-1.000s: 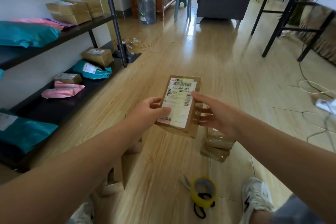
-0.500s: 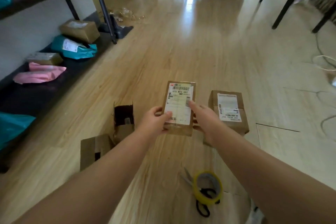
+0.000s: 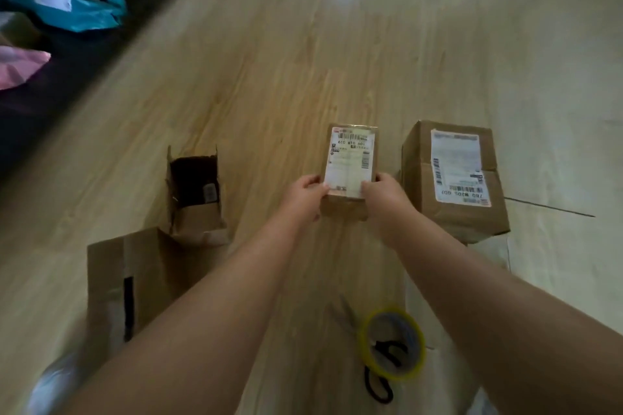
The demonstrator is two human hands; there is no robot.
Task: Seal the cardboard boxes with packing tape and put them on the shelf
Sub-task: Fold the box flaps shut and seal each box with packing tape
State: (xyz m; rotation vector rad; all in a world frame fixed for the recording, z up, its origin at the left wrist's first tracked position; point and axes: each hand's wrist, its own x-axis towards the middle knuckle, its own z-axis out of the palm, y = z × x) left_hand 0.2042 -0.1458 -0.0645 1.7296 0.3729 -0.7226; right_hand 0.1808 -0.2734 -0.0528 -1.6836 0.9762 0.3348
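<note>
Left hand (image 3: 305, 195), right hand (image 3: 382, 195) grip one labelled box (image 3: 350, 158); three more boxes (image 3: 455, 178), one tape roll (image 3: 363, 344) nearby.

Small box (image 3: 350, 165) lower, nearer floor (image 3: 303, 44).

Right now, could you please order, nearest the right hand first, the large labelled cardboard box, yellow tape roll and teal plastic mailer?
1. Large labelled cardboard box, beside right hand.
2. Yellow tape roll, toward the person.
3. Teal plastic mailer, far left.

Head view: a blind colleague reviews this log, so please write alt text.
The left hand and right hand grip a small labelled box. On the wooden floor, a larger labelled box stands right of it, a tape roll nearer.
</note>
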